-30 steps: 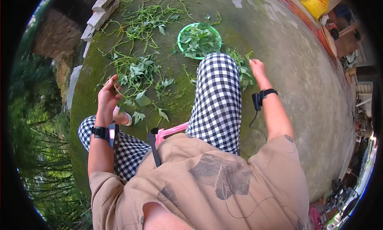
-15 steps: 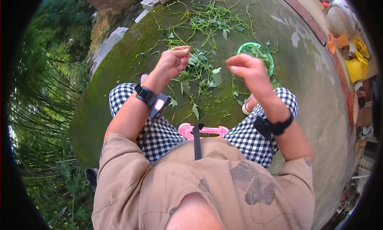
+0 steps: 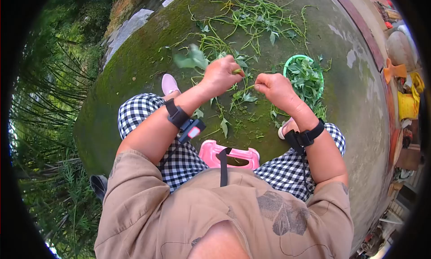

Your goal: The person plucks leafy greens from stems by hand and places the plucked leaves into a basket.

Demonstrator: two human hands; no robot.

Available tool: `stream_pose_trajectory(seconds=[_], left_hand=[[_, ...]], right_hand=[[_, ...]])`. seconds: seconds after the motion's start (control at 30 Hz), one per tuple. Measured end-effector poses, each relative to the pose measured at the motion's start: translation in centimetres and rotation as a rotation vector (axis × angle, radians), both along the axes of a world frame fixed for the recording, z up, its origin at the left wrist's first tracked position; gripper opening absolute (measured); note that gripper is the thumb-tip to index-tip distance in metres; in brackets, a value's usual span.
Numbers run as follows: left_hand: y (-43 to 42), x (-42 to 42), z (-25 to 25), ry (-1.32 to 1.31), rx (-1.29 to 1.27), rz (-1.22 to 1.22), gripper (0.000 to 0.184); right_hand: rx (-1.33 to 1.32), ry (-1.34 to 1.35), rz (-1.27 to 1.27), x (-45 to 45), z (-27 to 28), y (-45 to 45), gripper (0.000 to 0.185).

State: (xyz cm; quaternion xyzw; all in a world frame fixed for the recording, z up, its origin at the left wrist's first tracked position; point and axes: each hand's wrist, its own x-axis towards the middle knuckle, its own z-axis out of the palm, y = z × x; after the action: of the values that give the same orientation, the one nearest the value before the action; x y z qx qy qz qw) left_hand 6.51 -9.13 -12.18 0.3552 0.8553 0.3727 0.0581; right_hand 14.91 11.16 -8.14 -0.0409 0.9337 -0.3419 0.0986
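My left hand (image 3: 222, 74) is closed around a leafy green stem (image 3: 237, 71), whose cut end pokes out past the fingers. A blurred leaf (image 3: 193, 59) hangs off the other side of that hand. Close by, my right hand (image 3: 277, 92) pinches a thin green stalk (image 3: 250, 87) between thumb and fingertips. Whether the two pieces join cannot be made out. Cut leafy vines (image 3: 244, 97) lie on the mossy ground beneath both hands. A round green basket (image 3: 298, 57), filled with leafy tips (image 3: 306, 79), stands just beyond my right hand.
A tangle of long vines (image 3: 260, 18) spreads over the ground ahead. I sit on a pink plastic stool (image 3: 208, 153), knees apart. Bushes (image 3: 49, 101) border the left side. On the right are a yellow container (image 3: 407, 105) and an orange object (image 3: 394, 71).
My left hand has moved right with the leafy stem, swinging its leaf out left. My right hand has come down and now pinches a stalk. The view has shifted slightly.
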Motion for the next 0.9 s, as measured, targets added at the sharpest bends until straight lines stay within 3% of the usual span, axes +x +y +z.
stream_pose_trajectory(seconds=[0.1,0.33,0.5,0.63,0.7,0.83,0.9], left_hand=[[0.9,1.1,1.8,-0.550,0.005,-0.089,0.015],[2.1,1.0,2.0,-0.849,0.155,0.013,0.013],[2.6,1.7,1.7,-0.799,0.131,0.007,0.012],[3.1,2.1,1.3,-0.563,0.147,0.033,0.010],[3.5,2.2,0.9,-0.753,0.260,0.142,0.009],[3.8,1.2,2.0,-1.105,0.525,0.368,0.006],[3.6,0.6,2.2,-1.158,0.583,0.335,0.007]], right_hand=[[0.075,0.088,0.059,-0.6,-0.3,0.1,0.017],[-0.047,0.108,0.041,-0.9,-0.1,1.2,0.015],[-0.123,0.067,0.001,-0.7,0.3,0.9,0.012],[0.006,0.335,0.039,-0.6,0.2,0.7,0.007],[0.078,0.400,0.067,-0.6,0.1,0.4,0.007],[0.024,0.243,-0.058,-0.2,-0.6,-0.2,0.009],[-0.022,0.159,-0.133,-0.2,-0.9,0.1,0.010]])
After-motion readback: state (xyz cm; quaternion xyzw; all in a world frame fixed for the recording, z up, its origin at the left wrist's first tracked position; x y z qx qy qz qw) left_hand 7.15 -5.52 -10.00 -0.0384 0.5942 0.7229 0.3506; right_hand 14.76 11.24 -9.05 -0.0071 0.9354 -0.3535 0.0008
